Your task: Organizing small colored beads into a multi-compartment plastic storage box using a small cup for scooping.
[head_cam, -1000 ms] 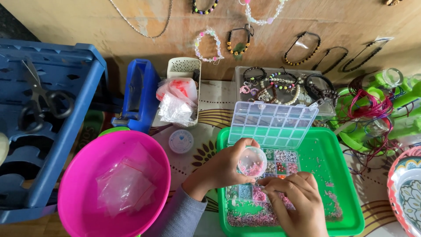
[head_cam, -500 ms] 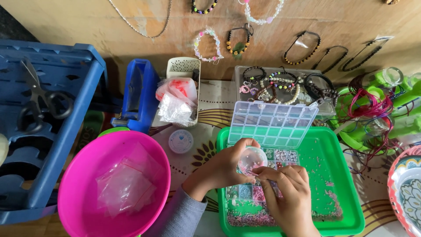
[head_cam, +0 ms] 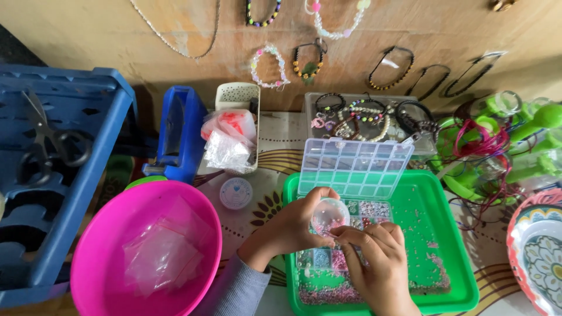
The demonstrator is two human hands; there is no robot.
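Head camera looks steeply down, close over the green tray (head_cam: pixel 445 246).

Patterned cloth-covered table (head_cam: pixel 275 161). Directly on it: green tray (head_cam: pixel 451 246) at 5 o'clock, pink bowl (head_cam: pixel 117 234) at 7, blue crate (head_cam: pixel 88 152) at 9, small round white lid (head_cam: pixel 236 192) near centre, patterned plate (head_cam: pixel 541 251) at 4.
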